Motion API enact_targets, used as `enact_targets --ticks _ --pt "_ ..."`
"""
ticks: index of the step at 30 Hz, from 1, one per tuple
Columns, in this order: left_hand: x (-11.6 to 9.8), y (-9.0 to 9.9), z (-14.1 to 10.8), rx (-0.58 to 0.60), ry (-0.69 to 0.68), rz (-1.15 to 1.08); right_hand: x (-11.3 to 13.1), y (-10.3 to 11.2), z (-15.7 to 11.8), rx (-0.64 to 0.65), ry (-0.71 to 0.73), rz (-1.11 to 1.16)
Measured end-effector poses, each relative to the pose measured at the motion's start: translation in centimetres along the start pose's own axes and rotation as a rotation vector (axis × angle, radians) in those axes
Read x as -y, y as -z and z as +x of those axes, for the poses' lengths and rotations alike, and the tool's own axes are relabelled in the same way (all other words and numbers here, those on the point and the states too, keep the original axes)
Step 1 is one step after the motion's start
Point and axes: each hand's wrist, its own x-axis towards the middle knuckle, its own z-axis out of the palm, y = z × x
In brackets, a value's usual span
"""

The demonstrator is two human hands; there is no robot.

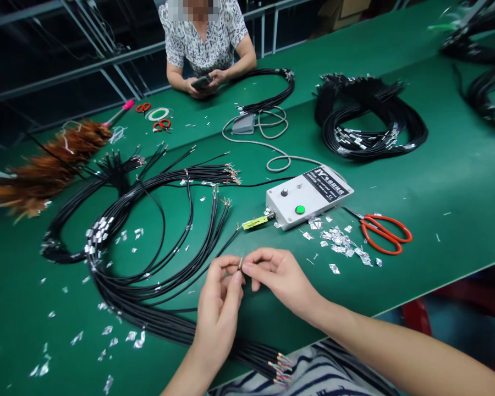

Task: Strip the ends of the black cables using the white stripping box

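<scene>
My left hand (219, 308) and my right hand (284, 279) meet near the table's front edge, thumbs and fingertips pinched together. Between them is a cable end (241, 264) with a small pale tip; the fingers hide most of it. Left of my hands lies a bundle of black cables (136, 316), its stripped ends with coloured wires (281, 367) reaching the front edge by my lap. Just beyond my fingertips, a yellow-green tool head (254, 223) sticks out of a white control box (309, 199) with a green button.
Orange-handled scissors (385, 234) and foil scraps (342, 245) lie right of the box. A grey foot pedal (243, 124) with its cord is behind it. Coiled black cables (371, 118) rest farther back. A feather duster (61, 159) is at left. Across the table, a person (206, 49) holds a phone.
</scene>
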Motion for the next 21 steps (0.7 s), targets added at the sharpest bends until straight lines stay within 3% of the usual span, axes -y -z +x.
enact_targets --ticks 8,11,14,19,21 --pt "-0.9 -1.0 1.1 -0.064 -0.100 -0.046 0.5 0.6 -0.5 -0.012 0.041 -0.160" --pt "-1.0 -1.0 1.3 0.026 -0.070 -0.019 0.5 0.7 -0.4 0.013 0.033 -0.146" --pt "-0.9 -0.9 1.6 0.072 -0.133 0.017 0.4 0.9 -0.2 0.045 0.012 -0.113" --pt "-0.3 -0.8 1.6 0.003 -0.051 -0.050 0.4 1.1 -0.2 0.081 0.032 -0.182" --pt "-0.1 -0.8 1.2 -0.032 -0.114 0.062 0.5 1.1 -0.2 0.070 0.095 -0.311"
